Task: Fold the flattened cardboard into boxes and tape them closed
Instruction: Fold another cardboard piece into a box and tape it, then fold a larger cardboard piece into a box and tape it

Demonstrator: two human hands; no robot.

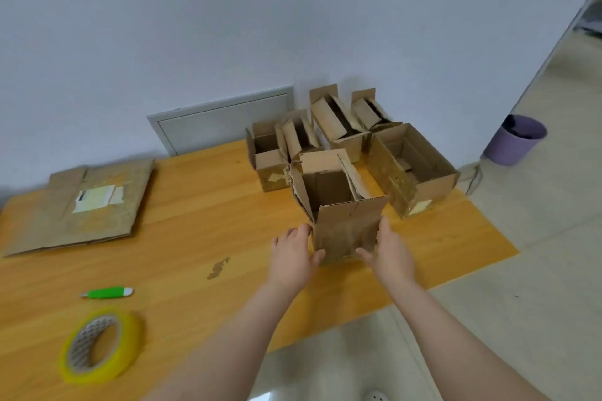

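While the left hand and right hand press relaxed, nearly straight fingers on either side of the upright brown cardboard box between them, uneven pressure could skew it or shove it into the other open cardboard boxes beyond the fingertips.

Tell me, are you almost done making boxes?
Not yet. Several folded boxes stand at the far end of the table, tops open. The left hand and right hand press another box. The flat cardboard waits; the tape roll lies apart.
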